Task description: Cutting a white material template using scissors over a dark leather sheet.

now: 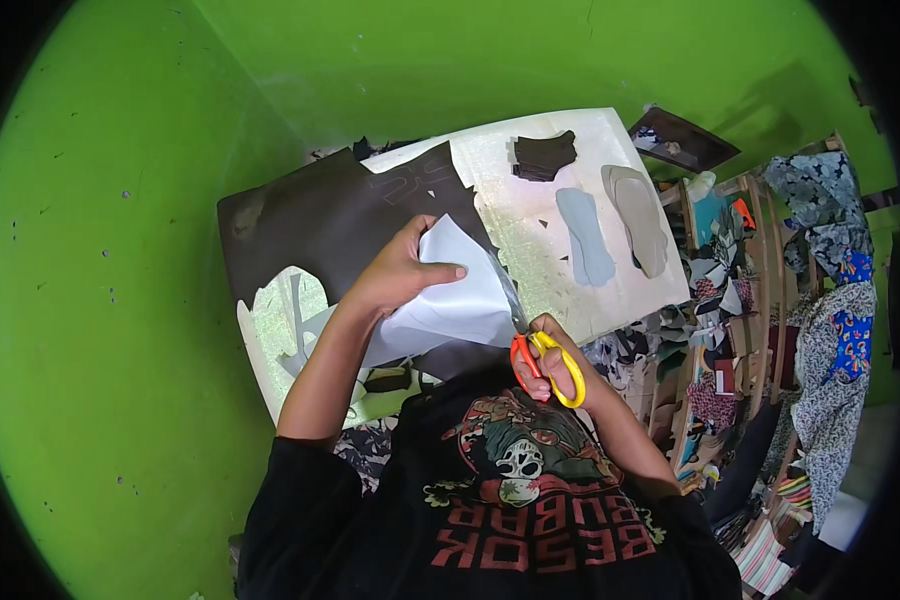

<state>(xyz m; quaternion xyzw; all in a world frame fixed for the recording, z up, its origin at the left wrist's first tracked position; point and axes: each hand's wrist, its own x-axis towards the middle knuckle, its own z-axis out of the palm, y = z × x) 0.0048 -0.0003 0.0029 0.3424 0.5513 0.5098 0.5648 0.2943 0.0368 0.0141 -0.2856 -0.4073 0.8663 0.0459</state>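
Over a white tabletop [540, 240], the left hand [395, 275] grips a folded dark sheet [340, 215] while the right hand [550, 360], fingers through the handles, holds scissors [540, 360] at its edge.

A single view is given, taken from a wide fisheye camera worn on the head and aimed steeply downward. The tabletop [570, 270] is seen from close above, filling the middle of the picture, with the wearer's chest and forearms entering from the lower edge. Straight edges are bent toward the dark circular rim. A green wall is taken in at the left and top, cluttered shelves [760, 330] at the right.
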